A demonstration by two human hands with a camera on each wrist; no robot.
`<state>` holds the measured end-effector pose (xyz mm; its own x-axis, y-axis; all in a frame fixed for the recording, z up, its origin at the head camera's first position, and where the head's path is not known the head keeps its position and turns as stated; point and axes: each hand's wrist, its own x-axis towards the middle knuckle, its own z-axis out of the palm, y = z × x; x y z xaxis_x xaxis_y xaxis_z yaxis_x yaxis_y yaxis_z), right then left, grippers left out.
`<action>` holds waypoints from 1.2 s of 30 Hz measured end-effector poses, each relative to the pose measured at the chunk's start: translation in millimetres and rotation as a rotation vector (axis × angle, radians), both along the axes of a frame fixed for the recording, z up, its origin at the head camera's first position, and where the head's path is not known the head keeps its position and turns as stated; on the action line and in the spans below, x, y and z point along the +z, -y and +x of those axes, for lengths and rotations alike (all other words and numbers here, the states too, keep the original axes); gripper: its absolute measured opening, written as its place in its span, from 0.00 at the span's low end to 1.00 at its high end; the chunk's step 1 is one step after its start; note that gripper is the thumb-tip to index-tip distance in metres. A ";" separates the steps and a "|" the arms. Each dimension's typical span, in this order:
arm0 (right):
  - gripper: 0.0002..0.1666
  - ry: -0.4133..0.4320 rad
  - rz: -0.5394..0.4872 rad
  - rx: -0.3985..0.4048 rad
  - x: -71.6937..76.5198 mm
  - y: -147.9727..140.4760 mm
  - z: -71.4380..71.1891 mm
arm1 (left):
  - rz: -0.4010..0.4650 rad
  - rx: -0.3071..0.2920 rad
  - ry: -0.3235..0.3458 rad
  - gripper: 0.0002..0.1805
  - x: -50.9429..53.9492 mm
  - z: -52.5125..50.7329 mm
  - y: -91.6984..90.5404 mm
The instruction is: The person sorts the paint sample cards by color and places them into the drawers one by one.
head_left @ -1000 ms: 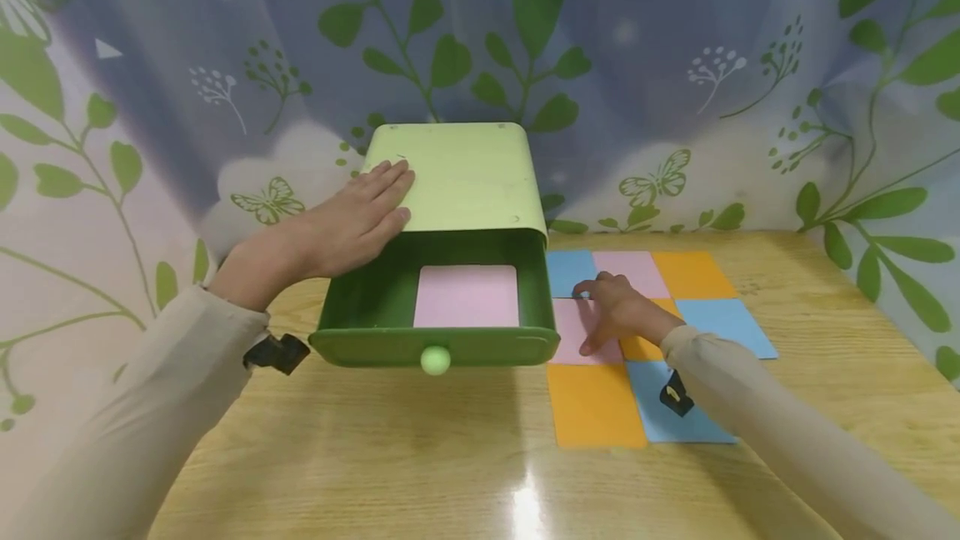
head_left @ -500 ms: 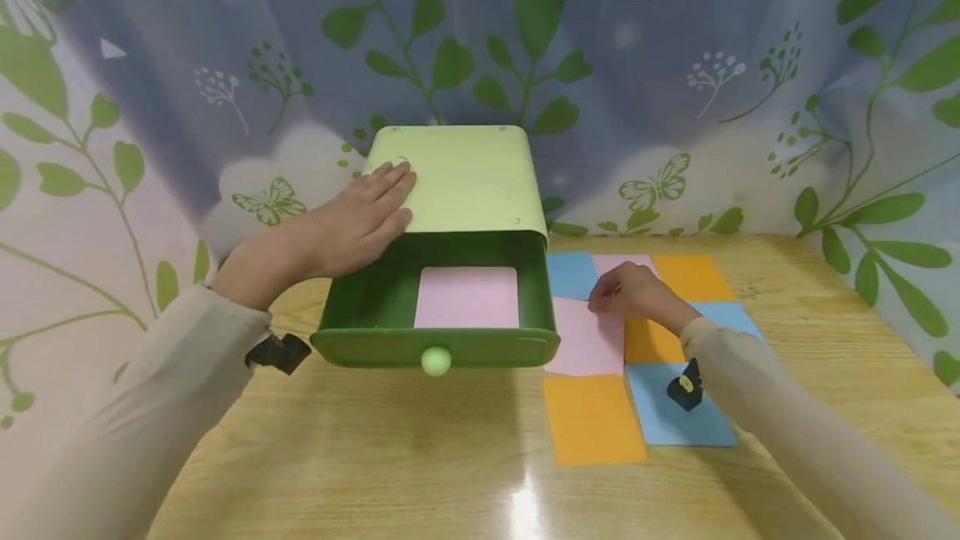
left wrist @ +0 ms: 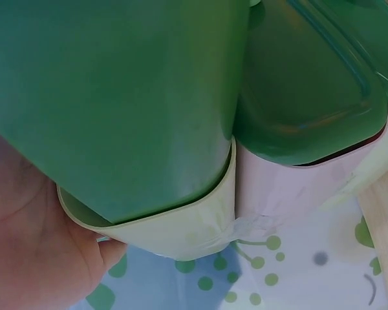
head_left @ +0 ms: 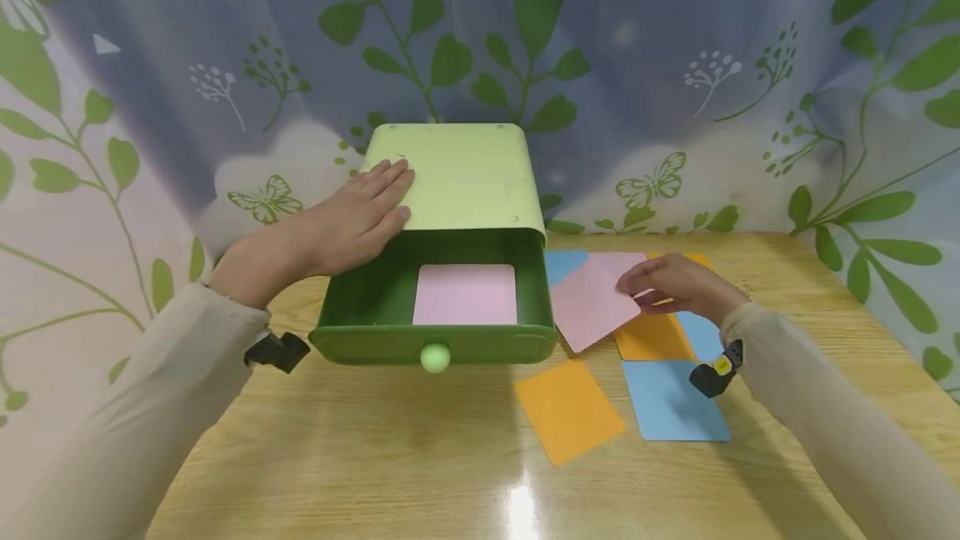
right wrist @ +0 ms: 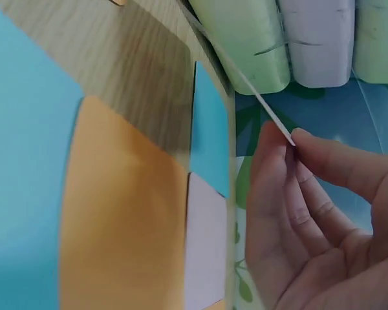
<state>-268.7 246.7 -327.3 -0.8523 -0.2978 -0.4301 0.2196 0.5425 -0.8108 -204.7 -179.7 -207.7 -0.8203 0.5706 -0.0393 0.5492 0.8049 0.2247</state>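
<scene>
A light-green box [head_left: 465, 177] has its dark green drawer [head_left: 367, 346] pulled out, and a pink card [head_left: 465, 295] lies inside. My left hand [head_left: 337, 219] rests flat on the box's top left, fingers straight. Between thumb and fingers, my right hand [head_left: 678, 286] pinches another pink card [head_left: 588, 302] by its edge, right of the drawer. The right wrist view shows that card [right wrist: 246, 81] edge-on, raised off the table, in my right hand [right wrist: 330, 219]. In the left wrist view, part of my left hand [left wrist: 39, 239] is beside the box's rim [left wrist: 174, 232].
On the wooden table [head_left: 360, 457], an orange card [head_left: 570, 412] lies turned at the front, beside a blue card [head_left: 675, 400]. More orange, blue and pink cards lie behind, partly covered. A patterned curtain [head_left: 645, 65] hangs behind. The left wrist view shows more containers [left wrist: 310, 84] alongside.
My right hand has taken hold of the pink card, lifted it and moved right, turning the card. The front orange card has shifted left and rotated. My left hand stays on the box.
</scene>
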 end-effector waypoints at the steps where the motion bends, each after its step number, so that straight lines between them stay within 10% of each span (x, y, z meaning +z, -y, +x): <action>1: 0.22 0.008 -0.021 -0.009 -1.6 -2.5 1.1 | -0.001 0.000 -0.001 0.33 0.0 0.0 -0.1; 27: 0.24 -0.035 -0.203 -0.062 2.1 -20.7 32.9 | 0.015 -0.003 -0.010 0.33 0.0 -0.6 -0.6; 36: 0.07 -0.069 -0.298 -0.087 14.5 -20.6 47.2 | 0.010 -0.005 -0.015 0.33 0.2 0.0 -0.7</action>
<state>-221.5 267.3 -312.8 -0.9039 -0.3271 -0.2755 0.1939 0.2609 -0.9457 -204.7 -179.0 -207.5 -0.8176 0.5754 -0.0210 0.5570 0.7997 0.2243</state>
